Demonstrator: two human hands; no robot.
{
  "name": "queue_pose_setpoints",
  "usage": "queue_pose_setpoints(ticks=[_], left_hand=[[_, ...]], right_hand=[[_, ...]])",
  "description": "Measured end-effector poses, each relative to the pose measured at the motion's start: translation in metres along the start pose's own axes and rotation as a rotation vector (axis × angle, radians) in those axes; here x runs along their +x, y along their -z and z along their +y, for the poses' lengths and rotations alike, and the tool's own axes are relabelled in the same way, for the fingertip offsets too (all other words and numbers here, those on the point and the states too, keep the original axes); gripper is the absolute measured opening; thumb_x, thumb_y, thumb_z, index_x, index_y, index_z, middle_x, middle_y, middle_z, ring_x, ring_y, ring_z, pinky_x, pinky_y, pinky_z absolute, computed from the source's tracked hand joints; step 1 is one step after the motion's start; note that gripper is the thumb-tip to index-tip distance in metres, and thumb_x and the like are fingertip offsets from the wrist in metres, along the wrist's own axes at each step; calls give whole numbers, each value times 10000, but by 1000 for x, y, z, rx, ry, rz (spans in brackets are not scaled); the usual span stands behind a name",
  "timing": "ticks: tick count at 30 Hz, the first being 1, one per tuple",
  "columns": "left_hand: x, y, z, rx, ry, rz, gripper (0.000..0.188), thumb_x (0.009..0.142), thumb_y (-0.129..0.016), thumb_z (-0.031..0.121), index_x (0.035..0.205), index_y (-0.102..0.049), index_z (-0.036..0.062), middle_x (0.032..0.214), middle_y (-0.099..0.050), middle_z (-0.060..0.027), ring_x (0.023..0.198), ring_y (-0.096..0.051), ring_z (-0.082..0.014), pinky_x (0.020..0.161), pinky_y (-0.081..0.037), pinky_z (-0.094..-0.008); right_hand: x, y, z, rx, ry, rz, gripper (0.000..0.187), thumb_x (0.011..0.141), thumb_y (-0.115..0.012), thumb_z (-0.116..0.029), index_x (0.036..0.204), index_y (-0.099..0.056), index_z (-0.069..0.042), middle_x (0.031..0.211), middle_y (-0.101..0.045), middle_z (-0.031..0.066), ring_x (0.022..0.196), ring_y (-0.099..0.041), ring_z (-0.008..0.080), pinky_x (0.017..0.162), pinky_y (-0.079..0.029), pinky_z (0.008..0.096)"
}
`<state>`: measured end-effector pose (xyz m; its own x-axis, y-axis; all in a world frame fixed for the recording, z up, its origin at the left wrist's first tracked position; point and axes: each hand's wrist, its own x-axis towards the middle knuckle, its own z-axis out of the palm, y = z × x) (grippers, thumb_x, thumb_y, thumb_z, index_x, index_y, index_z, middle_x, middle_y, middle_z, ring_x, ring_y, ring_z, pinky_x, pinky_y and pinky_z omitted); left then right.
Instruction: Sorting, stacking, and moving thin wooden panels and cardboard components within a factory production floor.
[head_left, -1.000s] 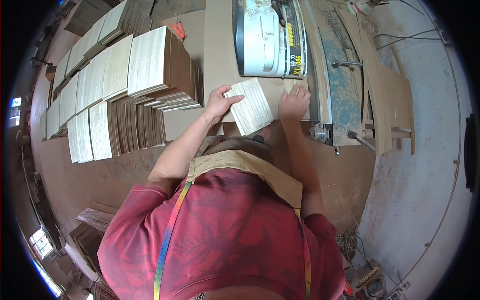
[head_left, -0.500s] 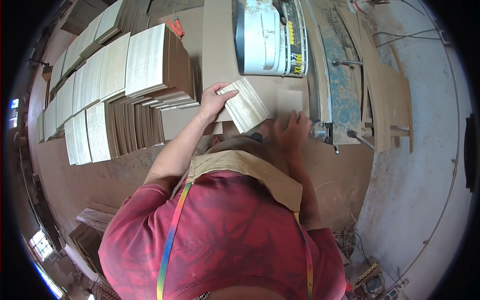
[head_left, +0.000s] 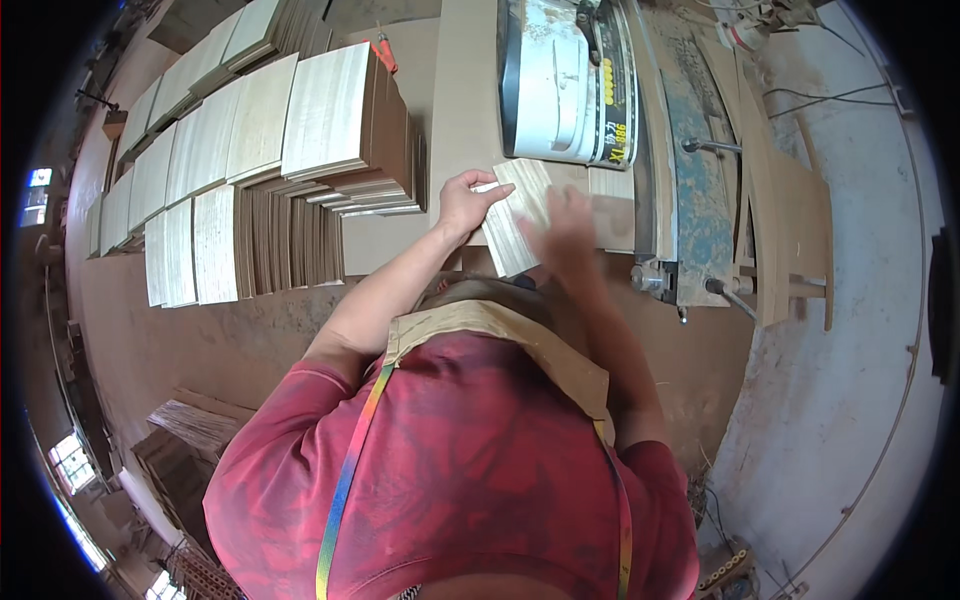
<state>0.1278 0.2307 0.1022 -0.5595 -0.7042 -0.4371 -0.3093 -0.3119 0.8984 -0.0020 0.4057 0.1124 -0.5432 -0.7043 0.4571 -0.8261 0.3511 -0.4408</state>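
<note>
My left hand (head_left: 466, 203) grips a pale wood-grained panel (head_left: 512, 232) by its left edge, thumb on top. The panel is tilted in front of me above the table's near edge. My right hand (head_left: 563, 232), smeared by motion, is over the panel's right side; its fingers are too blurred to show whether they hold anything. A pale rectangular piece (head_left: 611, 183) lies on the table to the right of that hand, just below a white plastic bucket (head_left: 550, 90) lying on its side.
Stacks of wood-faced panels (head_left: 325, 110) stand in rows at the left. Red-handled pliers (head_left: 386, 52) lie behind them. A brown board (head_left: 465, 90) covers the table. On the right is a worn blue machine bed (head_left: 702, 190) with metal handles, beside a white wall (head_left: 850, 400).
My right hand has moved left from the pale piece on the table onto the panel. The panel has turned a little more upright in my left hand. The whole view has shifted slightly.
</note>
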Motion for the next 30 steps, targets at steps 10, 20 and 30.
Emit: queue_pose_setpoints(ticks=[10, 20, 30], left_hand=[[-9, 28, 11, -133, 0, -140, 368, 903, -842, -8, 1256, -741, -36, 1122, -776, -142, 928, -737, -171, 861, -618, -274], [-1, 22, 7, -137, -4, -163, 404, 893, -842, -36, 1282, -734, -34, 1110, -770, -149, 944, -742, -185, 867, -619, -270], [0, 10, 10, -45, 24, -112, 446, 898, -831, -52, 1327, -706, -46, 1157, -762, -158, 953, -747, -193, 887, -627, -274]], right_hand=[[-67, 43, 1, -251, -183, 62, 565, 850, -803, -270, 1305, -652, 28, 1266, -638, 200, 1075, -584, 374, 936, -509, 473], [9, -27, 60, -468, -203, 168, 525, 860, -836, -225, 1299, -676, 13, 1250, -649, 219, 1109, -595, 394, 958, -515, 486], [-37, 14, -35, -10, -91, -31, 538, 860, -820, -283, 1288, -664, 2, 1244, -627, 199, 1093, -585, 391, 938, -516, 495]])
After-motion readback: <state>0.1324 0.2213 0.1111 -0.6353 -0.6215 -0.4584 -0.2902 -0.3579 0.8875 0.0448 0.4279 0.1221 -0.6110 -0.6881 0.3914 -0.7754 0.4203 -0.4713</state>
